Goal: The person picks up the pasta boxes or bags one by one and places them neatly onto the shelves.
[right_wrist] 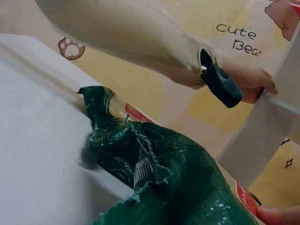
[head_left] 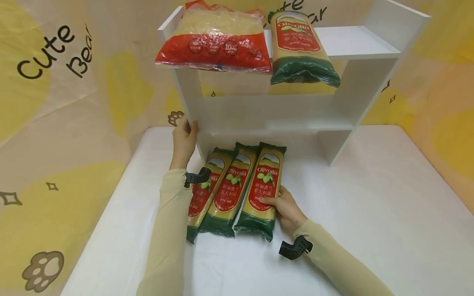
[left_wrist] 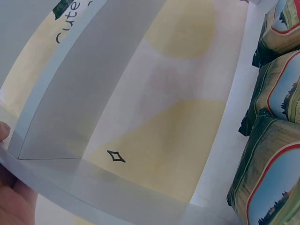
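Three packs of Olivoilà spaghetti lie side by side at the foot of a white shelf in the head view. My right hand (head_left: pixel 288 207) grips the rightmost spaghetti pack (head_left: pixel 264 185) by its right edge, thumb on top. Just left of it is the middle spaghetti pack (head_left: pixel 231 189), and the left spaghetti pack (head_left: pixel 207 191) is partly hidden by my left forearm. My left hand (head_left: pixel 184 142) holds the left side panel of the white shelf (head_left: pixel 189 96); in the left wrist view only some fingers (left_wrist: pixel 16 201) show at the panel's edge.
On the shelf's top board rest a red and clear pasta bag (head_left: pixel 218 41) and another Olivoilà pack (head_left: pixel 301 45), both jutting over the front edge. The white table (head_left: pixel 392 205) extends to the right. Behind hangs a yellow patterned cloth (head_left: pixel 85 107).
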The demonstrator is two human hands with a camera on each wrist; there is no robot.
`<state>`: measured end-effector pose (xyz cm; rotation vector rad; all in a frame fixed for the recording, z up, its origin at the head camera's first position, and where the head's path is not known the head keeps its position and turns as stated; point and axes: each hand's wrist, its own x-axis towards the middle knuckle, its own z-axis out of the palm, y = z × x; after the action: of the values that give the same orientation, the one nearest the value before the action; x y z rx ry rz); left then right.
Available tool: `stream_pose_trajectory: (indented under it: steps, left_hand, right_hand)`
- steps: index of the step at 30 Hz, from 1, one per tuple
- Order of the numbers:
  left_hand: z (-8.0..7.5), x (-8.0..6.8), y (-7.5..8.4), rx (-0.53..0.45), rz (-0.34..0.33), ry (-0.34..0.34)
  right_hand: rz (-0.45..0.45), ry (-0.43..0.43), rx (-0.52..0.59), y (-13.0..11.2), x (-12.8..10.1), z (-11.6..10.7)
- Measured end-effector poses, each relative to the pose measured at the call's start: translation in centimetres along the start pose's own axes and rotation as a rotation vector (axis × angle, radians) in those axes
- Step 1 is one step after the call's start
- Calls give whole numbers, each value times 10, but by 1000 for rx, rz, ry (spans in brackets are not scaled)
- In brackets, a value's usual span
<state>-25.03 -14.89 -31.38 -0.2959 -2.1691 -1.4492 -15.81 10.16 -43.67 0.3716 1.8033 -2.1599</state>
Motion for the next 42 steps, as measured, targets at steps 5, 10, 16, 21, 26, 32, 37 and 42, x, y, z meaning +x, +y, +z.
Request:
stream_pose_trajectory:
  steps: [5, 10, 16, 21, 26, 32, 37, 42]
  left_hand:
    - [1, 3, -11, 10, 8, 0]
    - [3, 10, -38, 2, 21, 11]
    - [3, 10, -42, 11, 25, 13]
    - [3, 10, -42, 25, 44, 5]
    - [3, 10, -42, 13, 44, 4]
    - [-1, 3, -18, -1, 30, -3]
    - [-1, 5, -22, -3, 33, 0]
    - [1, 11, -42, -5, 40, 7]
  right_hand:
    - [4, 4, -39, -2, -7, -7]
    - [8, -3, -92, -3, -18, -17]
    - [11, -19, -147, -5, -31, -30]
    - [12, -37, -168, -8, -45, -42]
    - [21, -57, -167, -13, -59, -53]
    - [17, -109, -166, -21, -76, -68]
    - [7, -147, -176, -30, -90, -80]
    - [-22, -146, -203, -37, -102, -89]
